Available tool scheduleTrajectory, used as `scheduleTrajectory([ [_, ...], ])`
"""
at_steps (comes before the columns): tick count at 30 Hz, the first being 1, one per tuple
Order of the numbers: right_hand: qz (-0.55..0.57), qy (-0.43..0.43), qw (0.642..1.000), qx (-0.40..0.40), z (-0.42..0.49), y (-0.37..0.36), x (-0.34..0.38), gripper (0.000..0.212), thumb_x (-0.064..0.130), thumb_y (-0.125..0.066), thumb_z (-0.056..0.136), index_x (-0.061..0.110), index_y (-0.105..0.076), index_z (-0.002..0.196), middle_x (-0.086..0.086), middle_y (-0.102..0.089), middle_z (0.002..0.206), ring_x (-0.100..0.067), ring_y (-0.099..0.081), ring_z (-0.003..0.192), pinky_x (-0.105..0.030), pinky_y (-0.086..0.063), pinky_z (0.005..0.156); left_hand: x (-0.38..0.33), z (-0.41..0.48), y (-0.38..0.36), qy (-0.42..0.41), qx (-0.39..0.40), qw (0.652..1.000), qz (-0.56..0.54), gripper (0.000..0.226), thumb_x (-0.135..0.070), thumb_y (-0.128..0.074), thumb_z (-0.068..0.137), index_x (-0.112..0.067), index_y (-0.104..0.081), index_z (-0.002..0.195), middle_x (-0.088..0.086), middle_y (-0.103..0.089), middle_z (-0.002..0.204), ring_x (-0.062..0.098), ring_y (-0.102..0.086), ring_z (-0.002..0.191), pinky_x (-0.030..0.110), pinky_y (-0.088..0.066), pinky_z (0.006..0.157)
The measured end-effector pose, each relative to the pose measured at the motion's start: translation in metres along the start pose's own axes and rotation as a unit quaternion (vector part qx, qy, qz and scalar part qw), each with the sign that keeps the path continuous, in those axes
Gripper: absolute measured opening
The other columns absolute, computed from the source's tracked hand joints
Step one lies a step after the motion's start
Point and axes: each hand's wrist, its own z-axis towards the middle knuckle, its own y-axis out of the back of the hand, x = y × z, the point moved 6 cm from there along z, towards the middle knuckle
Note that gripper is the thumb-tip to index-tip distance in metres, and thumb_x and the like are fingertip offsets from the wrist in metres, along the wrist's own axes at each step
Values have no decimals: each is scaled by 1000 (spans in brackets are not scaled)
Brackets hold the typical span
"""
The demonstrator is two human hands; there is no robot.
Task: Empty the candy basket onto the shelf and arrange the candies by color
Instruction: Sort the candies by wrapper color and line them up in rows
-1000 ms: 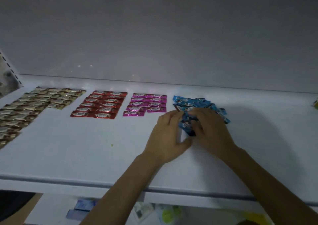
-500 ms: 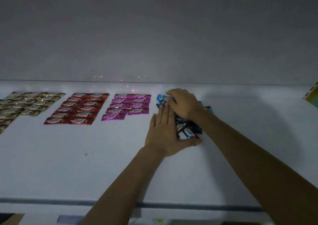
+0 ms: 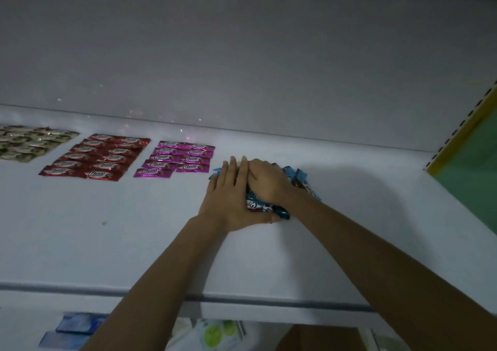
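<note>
Both hands bracket the crinkly blue candies (image 3: 299, 178): my left hand (image 3: 230, 198) lies flat, fingers straight, pressed against the heap's side, while my right hand (image 3: 267, 182) cups over it, fingers curled. Along the smooth white shelf (image 3: 107, 232), gold candies (image 3: 27, 146), red candies (image 3: 94, 157) and pink candies (image 3: 177, 159) lie in flat foil rows (glossy rectangles), with the blue heap just beside the pink.

"Choco" reads on the pink candies (image 3: 174, 160) and red candies (image 3: 94, 160).
</note>
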Motion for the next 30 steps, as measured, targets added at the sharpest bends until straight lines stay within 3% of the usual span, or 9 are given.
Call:
scheduleTrajectory([
  [7,92,48,994,-35,-28,5,-2,24,15,-42,97,12,-49,75,-3,-54,68,-19,-51,65,-29,-34,66,-4,-5,-2,38,20,999,28,141,-100,-42,39,-38,24,147,3,14,161,26,18,147,55,10,115],
  [9,97,68,992,-48,-33,7,-4,24,17,-43,97,12,-52,75,-5,-57,70,-18,-53,65,-29,-36,63,0,-7,-4,44,24,998,33,141,-104,-35,38,-37,22,148,4,4,163,26,7,149,53,2,118],
  [12,95,77,990,-69,-38,9,-7,25,19,-43,96,10,-58,78,0,-57,67,-14,-53,61,-25,-34,59,-2,-11,-1,23,-19,998,58,134,-98,-23,41,-29,-2,154,-5,-27,157,19,-24,144,43,-16,116],
  [15,71,67,991,-96,-41,12,-7,24,20,-41,97,12,-56,80,5,-53,67,-13,-50,60,-25,-31,59,-5,-17,5,2,-79,996,29,118,-92,-32,50,-28,-31,149,-7,-54,137,19,-49,124,39,-36,102],
  [18,32,39,992,-116,-40,14,-13,24,23,-37,99,13,-57,90,5,-55,75,-12,-50,67,-29,-36,63,-2,-21,10,-28,-119,991,-60,96,-82,-54,59,-24,-54,136,-3,-66,113,19,-60,98,34,-50,83],
  [22,12,20,991,-129,-42,14,-26,26,27,-40,98,15,-64,94,2,-64,85,-16,-55,80,-37,-45,79,2,-20,11,-36,-115,984,-131,72,-61,-73,65,-18,-66,122,3,-58,122,17,-58,106,34,-51,90],
  [26,-19,-15,994,-110,-29,23,-39,33,41,-46,94,26,-58,121,3,-57,123,-18,-46,117,-36,-31,100,6,-16,5,-18,-121,992,-43,86,-83,-51,63,-24,-65,124,10,-42,148,26,-35,137,46,-32,108],
  [28,-25,-34,997,-59,-17,19,-45,45,49,-40,95,31,-45,136,1,-42,144,-21,-34,132,-41,-23,108,2,-15,4,-31,-97,994,-41,94,-88,-42,64,-23,-58,131,5,-51,141,23,-45,131,47,-37,108],
  [30,-17,-46,999,3,-11,8,-47,48,54,-34,96,35,-42,139,-1,-39,147,-24,-33,134,-48,-24,109,-4,-16,3,-41,-58,997,-21,104,-93,-38,59,-26,-47,139,-2,-53,139,18,-47,128,44,-34,111],
])
